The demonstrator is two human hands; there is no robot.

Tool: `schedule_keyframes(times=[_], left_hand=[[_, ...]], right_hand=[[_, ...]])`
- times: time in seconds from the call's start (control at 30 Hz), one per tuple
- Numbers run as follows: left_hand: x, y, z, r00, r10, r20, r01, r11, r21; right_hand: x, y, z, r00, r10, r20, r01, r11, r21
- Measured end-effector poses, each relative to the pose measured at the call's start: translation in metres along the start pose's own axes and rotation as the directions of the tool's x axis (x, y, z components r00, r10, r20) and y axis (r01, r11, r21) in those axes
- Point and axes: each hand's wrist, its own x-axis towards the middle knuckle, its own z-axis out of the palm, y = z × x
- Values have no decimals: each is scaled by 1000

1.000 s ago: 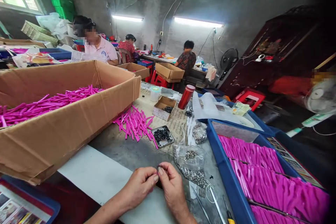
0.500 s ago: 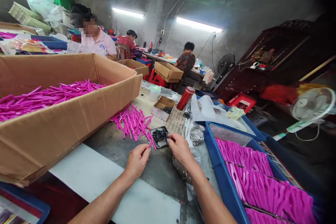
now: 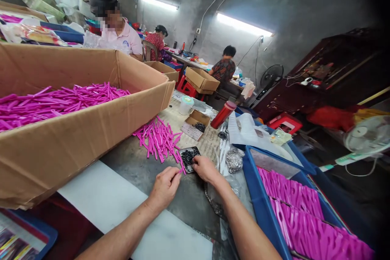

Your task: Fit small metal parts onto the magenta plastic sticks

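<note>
Workshop bench (image 3: pixel 143 172), grey-topped, stood in a concrete-walled room under two strip lamps (image 3: pixel 243 24). Left hand (image 3: pixel 166 187) lay low on the bench, fingers curled, thumb and forefinger closed on the near end of one pink piece (image 3: pixel 182 169). Right hand (image 3: pixel 205 169) was just beside it but apart from it, fingertips down at the near edge of a small tray (image 3: pixel 189 157) of black parts (image 3: pixel 188 156); whether a part was gripped could not be told. Behind the tray, a loose heap of pink sticks (image 3: pixel 159 139) lay fanned on the bench. A silvery bag (image 3: pixel 234 161) sat just right of the tray, and a clear plastic bag (image 3: pixel 217 201) lay under the right forearm. A white sheet (image 3: pixel 122 207) covered the near bench under the left forearm. Further back stood a small carton (image 3: pixel 195 124) holding more dark parts, a white cup (image 3: pixel 185 105) and a red flask (image 3: pixel 222 114). A large cardboard box (image 3: pixel 91 138) filled the left side, loaded with pink stock (image 3: pixel 61 101). A blue bin (image 3: pixel 262 207) on the right held more of the same in rows. A white fan (image 3: pixel 365 134) stood at far right. Three other people sat at tables beyond, the nearest in a pink shirt (image 3: pixel 128 40).
</note>
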Motion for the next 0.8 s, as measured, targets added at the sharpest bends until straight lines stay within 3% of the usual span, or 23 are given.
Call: schedule_keyframes(times=[0.23, 0.8], left_hand=[[2, -2, 2, 1000, 6, -25, -6, 1000, 4], [3, -3, 3, 999, 4, -42, -4, 1000, -3]], right_hand=[[3, 12, -6, 999, 17, 44, -15, 1000, -27], [10, -4, 7, 997, 58, 49, -53, 993, -102]])
